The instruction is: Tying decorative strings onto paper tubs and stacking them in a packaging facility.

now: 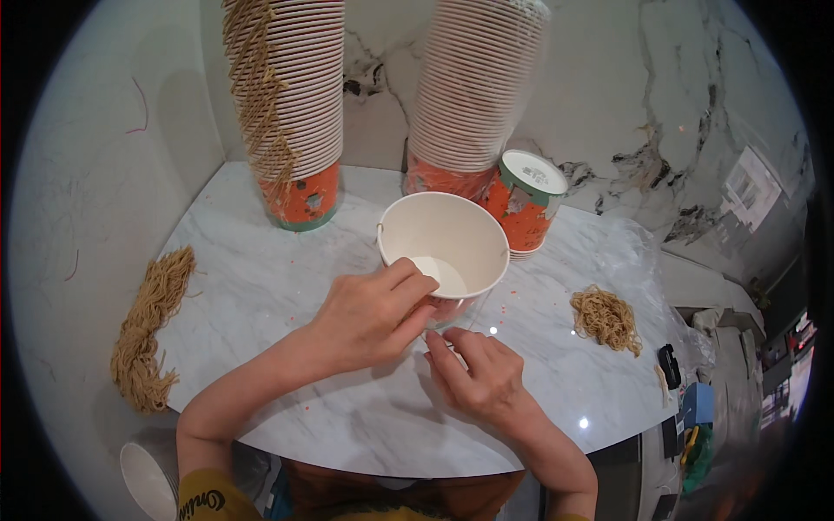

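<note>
A white-lined paper bucket (443,233) stands upright in the middle of the table, with small bits of cord showing at its rim on both sides. My left hand (373,308) is closed on its near rim, fingertips reaching inside and thumb outside. Just below the bucket, my right hand (476,369) is closed in a pinch close to my left thumb. Whatever lies between its fingertips is too small to make out. A tangled heap of tan cords (605,319) lies to the right, and a longer bundle of tan cords (149,334) hangs over the table's left edge.
At the back left rises a tall stack of paper buckets (317,104) with tan cords down its side. Beside it stands a plastic-wrapped stack (473,87). An upturned orange bucket (521,204) is next to that. Clear plastic film (630,252) lies at the right edge of the marbled table (347,417).
</note>
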A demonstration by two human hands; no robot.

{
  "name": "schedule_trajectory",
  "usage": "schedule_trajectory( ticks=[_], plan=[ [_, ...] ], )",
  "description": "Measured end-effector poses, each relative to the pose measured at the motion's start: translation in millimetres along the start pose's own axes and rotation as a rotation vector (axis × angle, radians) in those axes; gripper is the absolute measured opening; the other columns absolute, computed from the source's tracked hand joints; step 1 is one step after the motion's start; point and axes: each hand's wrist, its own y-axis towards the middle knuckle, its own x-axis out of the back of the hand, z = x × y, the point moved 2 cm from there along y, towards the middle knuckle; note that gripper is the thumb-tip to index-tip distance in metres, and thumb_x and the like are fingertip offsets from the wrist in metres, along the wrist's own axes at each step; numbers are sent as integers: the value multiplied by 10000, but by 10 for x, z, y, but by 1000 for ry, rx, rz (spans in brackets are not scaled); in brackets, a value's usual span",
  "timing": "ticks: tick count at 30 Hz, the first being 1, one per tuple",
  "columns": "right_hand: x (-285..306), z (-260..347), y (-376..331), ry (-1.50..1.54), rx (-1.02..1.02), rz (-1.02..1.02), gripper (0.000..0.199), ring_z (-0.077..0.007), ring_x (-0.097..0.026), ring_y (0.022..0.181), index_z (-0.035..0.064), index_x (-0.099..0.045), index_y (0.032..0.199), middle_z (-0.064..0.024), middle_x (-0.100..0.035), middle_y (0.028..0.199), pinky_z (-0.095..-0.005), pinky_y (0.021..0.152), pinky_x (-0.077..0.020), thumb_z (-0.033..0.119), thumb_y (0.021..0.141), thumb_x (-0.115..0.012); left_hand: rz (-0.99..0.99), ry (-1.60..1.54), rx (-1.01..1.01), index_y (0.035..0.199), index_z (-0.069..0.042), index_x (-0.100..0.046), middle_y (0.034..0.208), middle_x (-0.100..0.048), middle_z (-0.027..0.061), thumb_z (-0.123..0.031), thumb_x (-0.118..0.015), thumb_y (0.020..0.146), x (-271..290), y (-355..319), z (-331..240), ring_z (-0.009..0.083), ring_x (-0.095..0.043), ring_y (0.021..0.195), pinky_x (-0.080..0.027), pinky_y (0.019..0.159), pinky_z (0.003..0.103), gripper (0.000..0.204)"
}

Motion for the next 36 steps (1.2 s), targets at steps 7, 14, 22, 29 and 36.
schedule_trajectory(
  ticks=[7,14,22,29,36],
  plan=[
    [98,-84,6,26,-85,-167,422,-174,-642,655,35,-734,1134,-118,-707,1027,-277,538,-510,25,712,-735,8,-136,51,960,-31,-631,922,-627,94,-67,-723,807,39,23,138,255,-687,749,-533,625,344,182],
    [111,-264,3,-50,-274,-122,366,-223,-635,709,6,-719,1093,-128,-655,987,-315,571,-517,93,749,-809,16,-153,45,929,-34,-633,917,-623,89,-73,-738,792,97,54,160,245,-659,728,-519,629,333,176],
    [90,-341,-7,-16,-227,-118,324,-235,-627,707,8,-721,1060,-112,-639,929,-333,581,-506,86,760,-812,38,-89,8,995,-46,-641,960,-651,86,-89,-753,795,110,38,150,272,-682,775,-540,636,348,234],
    [93,-261,-7,-2,-170,-155,334,-224,-637,678,1,-729,1064,-104,-647,904,-323,558,-507,62,747,-815,46,-81,-51,1012,-45,-635,938,-647,94,-135,-770,819,12,3,-158,283,-688,778,-543,621,368,252],
    [156,-400,-7,162,-354,-163,320,-282,-684,741,-9,-696,1152,-161,-683,977,-355,630,-548,21,834,-718,24,-212,115,985,-42,-644,941,-655,66,-259,-807,817,106,61,172,220,-690,765,-544,641,331,319]
  ],
)
